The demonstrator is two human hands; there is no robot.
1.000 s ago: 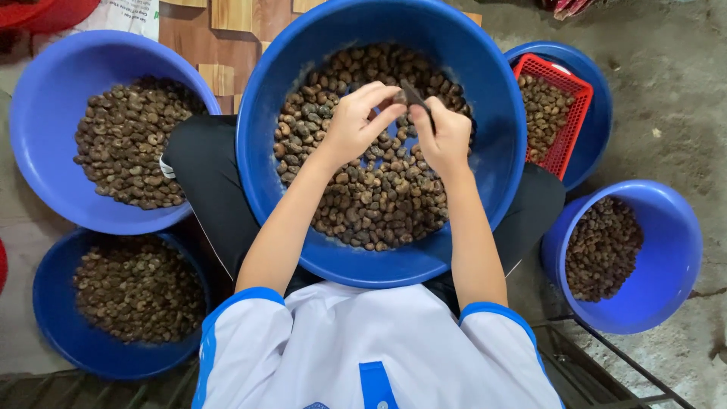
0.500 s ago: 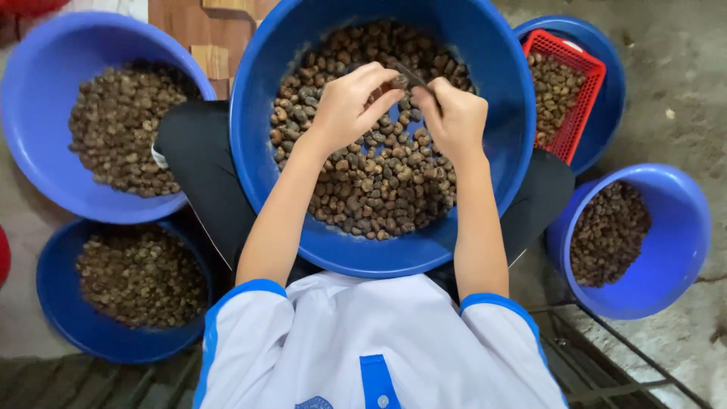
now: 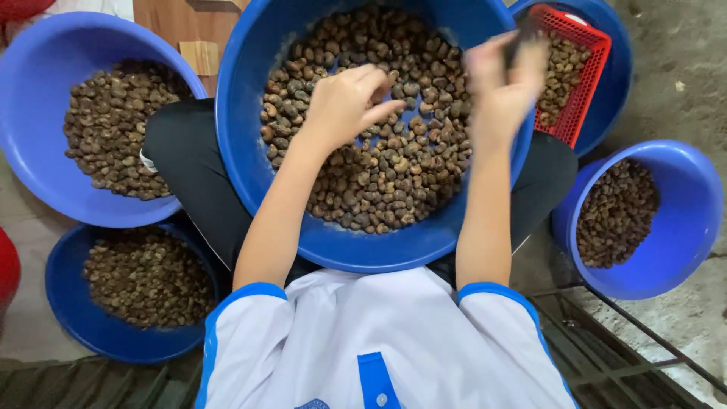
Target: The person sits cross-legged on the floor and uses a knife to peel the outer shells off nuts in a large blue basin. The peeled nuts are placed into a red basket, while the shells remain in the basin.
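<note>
1. Blue big basin sits on the person's lap, full of brown nuts.
2. Left hand rests over the nuts, fingers loosely curled.
3. Right hand (blurred) pinches something dark near the red basket; what it is, I cannot tell.

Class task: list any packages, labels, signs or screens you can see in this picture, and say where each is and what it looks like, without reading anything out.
Shirt emblem: bottom edge, on the white shirt, small, blue, cut off by the frame.
No packages, signs or screens in view.
</note>
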